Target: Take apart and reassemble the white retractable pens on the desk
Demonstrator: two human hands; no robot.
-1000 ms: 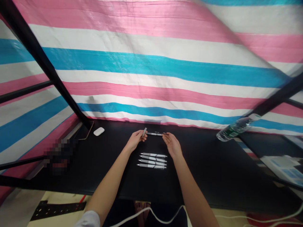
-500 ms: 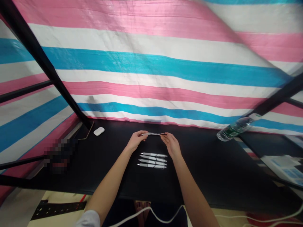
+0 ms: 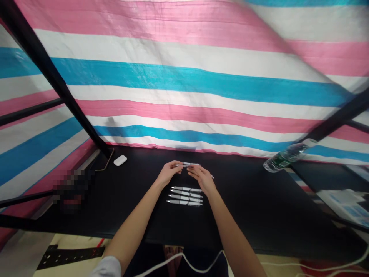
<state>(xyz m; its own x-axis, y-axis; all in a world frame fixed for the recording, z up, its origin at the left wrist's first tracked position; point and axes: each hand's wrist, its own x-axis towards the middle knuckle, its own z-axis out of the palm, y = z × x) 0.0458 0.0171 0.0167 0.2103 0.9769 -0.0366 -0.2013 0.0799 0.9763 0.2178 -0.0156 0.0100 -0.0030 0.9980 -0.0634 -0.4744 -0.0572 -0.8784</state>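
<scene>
Near the back of the black table, my left hand is closed with thumb and fingertips at the left end of a pale pen. My right hand is close beside it, fingers bent and closed around a slim pen whose pale end sticks out past the knuckles; the rest is mostly hidden. Whether the pieces between my fingertips belong to one pen or two is hard to tell. Just nearer to me, several white and grey pens lie in a stacked row, tips pointing left.
A white rounded case lies at the back left. A clear bottle with a green label leans at the back right by the black frame. A striped sheet hangs behind the black table. A white cable crosses my lap.
My right hand has shifted left and a little toward me, nearer my left hand. A pen end now shows beyond its knuckles. The row of pens stays put.
</scene>
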